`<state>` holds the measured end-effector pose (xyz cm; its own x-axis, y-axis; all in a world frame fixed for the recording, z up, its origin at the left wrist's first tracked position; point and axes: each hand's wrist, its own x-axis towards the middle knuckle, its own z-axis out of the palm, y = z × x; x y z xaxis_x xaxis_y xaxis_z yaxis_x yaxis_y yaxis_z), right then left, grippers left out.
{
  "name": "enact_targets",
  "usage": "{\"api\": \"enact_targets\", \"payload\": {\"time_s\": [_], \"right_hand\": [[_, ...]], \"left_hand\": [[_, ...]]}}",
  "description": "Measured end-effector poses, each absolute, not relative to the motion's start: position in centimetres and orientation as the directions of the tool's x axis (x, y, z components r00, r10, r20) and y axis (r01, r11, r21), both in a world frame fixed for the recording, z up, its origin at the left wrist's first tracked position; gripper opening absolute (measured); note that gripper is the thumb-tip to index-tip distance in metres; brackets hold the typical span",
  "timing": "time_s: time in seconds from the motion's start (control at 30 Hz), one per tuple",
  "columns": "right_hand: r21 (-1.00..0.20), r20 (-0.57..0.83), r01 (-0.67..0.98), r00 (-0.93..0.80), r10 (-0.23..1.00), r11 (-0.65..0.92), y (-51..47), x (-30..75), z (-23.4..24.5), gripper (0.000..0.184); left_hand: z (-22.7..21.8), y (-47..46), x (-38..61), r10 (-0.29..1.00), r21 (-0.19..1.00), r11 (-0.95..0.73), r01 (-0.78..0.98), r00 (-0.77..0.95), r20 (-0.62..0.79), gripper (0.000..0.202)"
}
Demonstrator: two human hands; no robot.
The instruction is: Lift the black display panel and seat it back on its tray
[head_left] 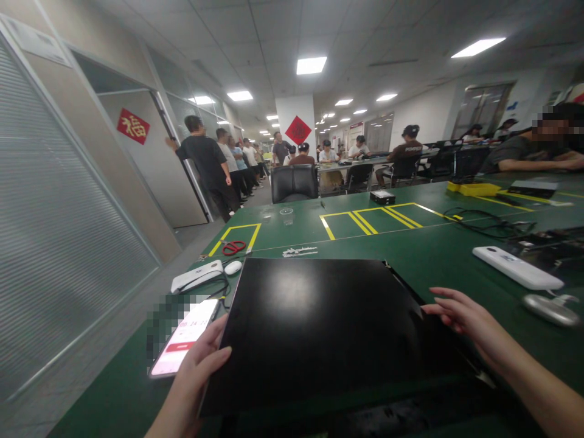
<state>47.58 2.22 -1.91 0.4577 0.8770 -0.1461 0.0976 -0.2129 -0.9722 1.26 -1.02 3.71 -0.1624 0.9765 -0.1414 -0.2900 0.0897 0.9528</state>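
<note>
A large glossy black panel [314, 328], like a bare display screen, is tilted up in front of me above the green table. My left hand [205, 359] grips its left edge, thumb on the front face and fingers behind. At the right edge, my right hand [469, 319] has its fingers stretched out, with a fingertip at the panel's side; whether it bears any weight I cannot tell. A thin dark strip along that right side looks partly apart from the panel. Below the panel's lower edge lies another dark, shiny thing [387, 420], mostly hidden.
Left of the panel lie a lit phone [187, 340], a white power bank [196, 277], a white mouse [233, 267] and red-handled scissors [234, 247]. To the right are a white device [517, 267], a silver mouse [552, 310] and black cables [493, 224]. A person [538, 146] sits across.
</note>
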Motion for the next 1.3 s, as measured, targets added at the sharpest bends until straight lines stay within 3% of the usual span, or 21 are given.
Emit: {"api": "enact_targets", "payload": {"time_s": [0.23,0.67,1.3], "right_hand": [[-0.972,-0.162,0.079,0.464,0.871,-0.223,2.3,47.6,-1.9,0.060],[-0.969,-0.174,0.081,0.456,0.873,-0.235,2.4,47.9,-2.5,0.059],[-0.962,-0.193,0.080,0.470,0.861,-0.260,2.6,47.8,-2.3,0.063]], "left_hand": [[3.8,-1.0,1.3,0.971,0.930,0.135,-0.342,-0.143,-0.193,0.074],[3.4,-0.7,0.9,0.980,0.928,0.122,-0.351,-0.105,-0.168,0.052],[2.9,-0.4,0.8,0.978,0.933,0.127,-0.338,-0.116,-0.176,0.057]]}}
